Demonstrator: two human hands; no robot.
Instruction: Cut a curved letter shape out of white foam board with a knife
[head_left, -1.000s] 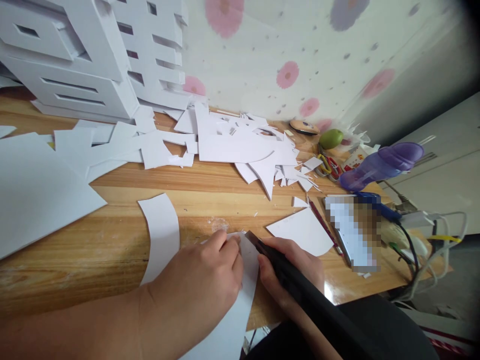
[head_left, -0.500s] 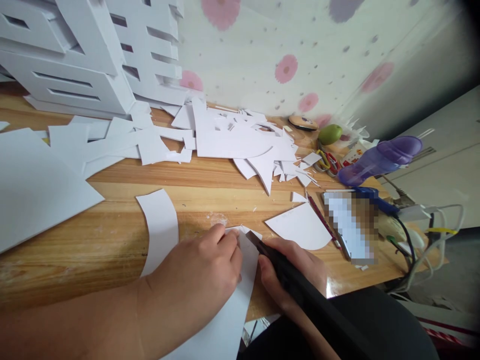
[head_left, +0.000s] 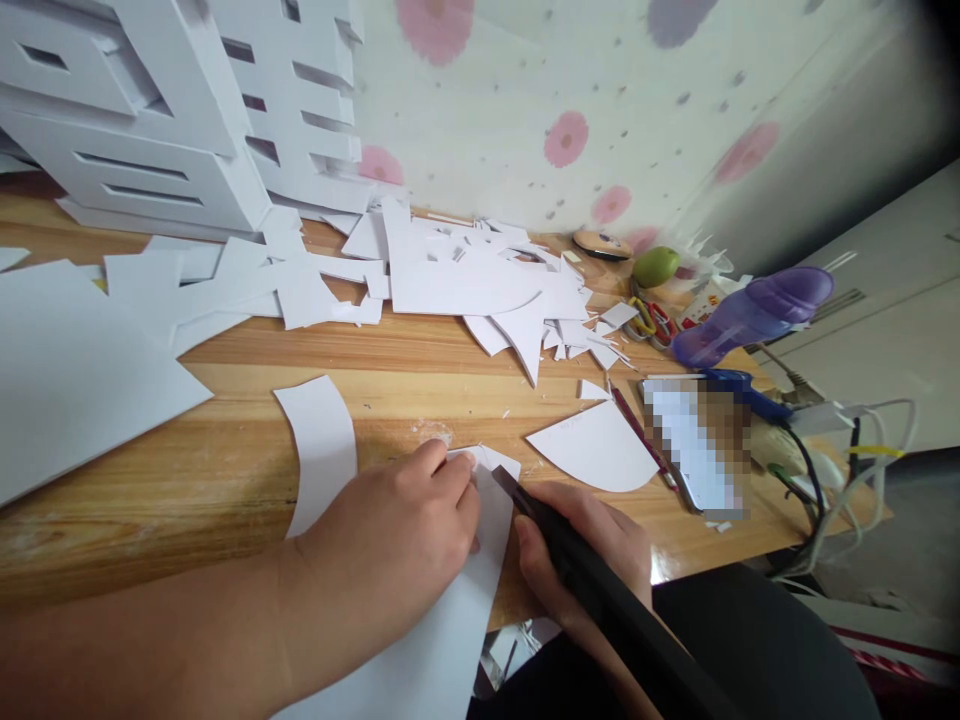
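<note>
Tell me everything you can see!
Table: one, brown, below
Sheet: one, white, front
Knife: one, black, front
Curved strip: one, white, middle
Wedge: one, white, right
Board: one, white, left
Scraps: many, white, back
Model: one, white, back left
Wall: one, pale, flowered, back
Fruit: one, green, right
Scissors: count unclear, red and yellow, right
Container: one, purple, right
Phone: one, screen blurred, right
Pencil: one, dark red, right
Cables: several, black and white, right
Left hand: one, on sheet
Right hand: one, holding knife
</note>
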